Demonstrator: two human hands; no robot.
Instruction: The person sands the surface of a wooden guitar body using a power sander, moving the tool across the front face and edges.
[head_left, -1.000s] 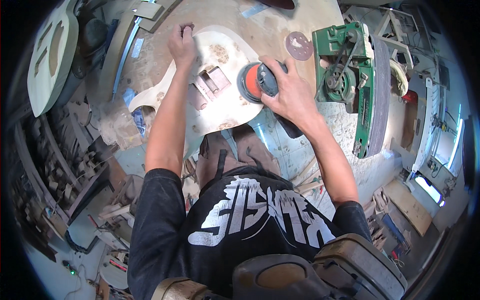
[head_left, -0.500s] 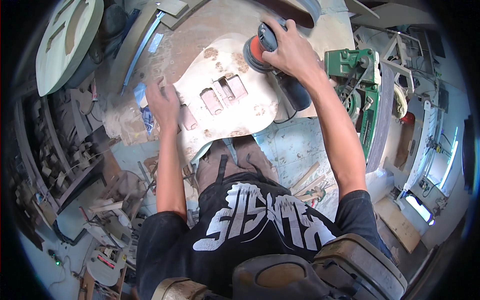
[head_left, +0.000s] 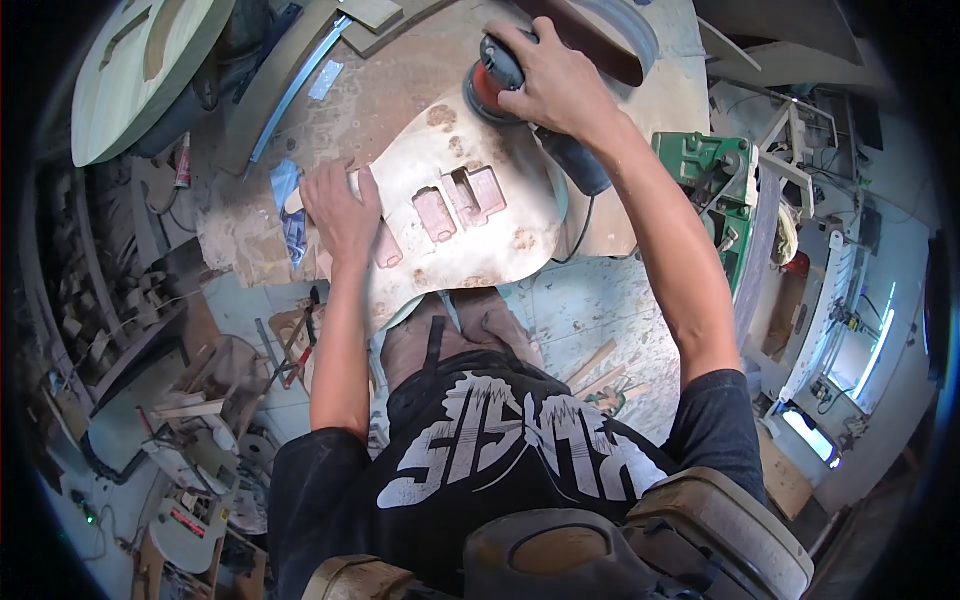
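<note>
A pale wooden electric guitar body [head_left: 490, 255] lies flat on the workbench, its near edge reaching past the bench's edge. Several brown burl marks dot its top, and pinkish pockets [head_left: 434, 214] are cut into the middle. My left hand [head_left: 342, 210] is closed over the body's left end, covering part of it. At the far right edge of the body, my right hand [head_left: 555, 80] grips the top of a random orbital sander [head_left: 487, 92] with a dark housing and red-orange base. The sander's pad rests on or close to the wood; its dark dust canister [head_left: 575, 163] points toward me.
The workbench [head_left: 590, 235] carries a blue-edged curved strip [head_left: 300, 90], blue tape [head_left: 326, 80] and a sanding belt [head_left: 590, 40]. A green belt machine [head_left: 700, 165] stands right. Another guitar body [head_left: 145, 75] is at upper left. The sander's cord [head_left: 587, 225] hangs near the bench edge.
My right hand has moved the sander left along the far edge of the guitar body. The body has shifted slightly right and toward me, with my left hand still on its left end.
</note>
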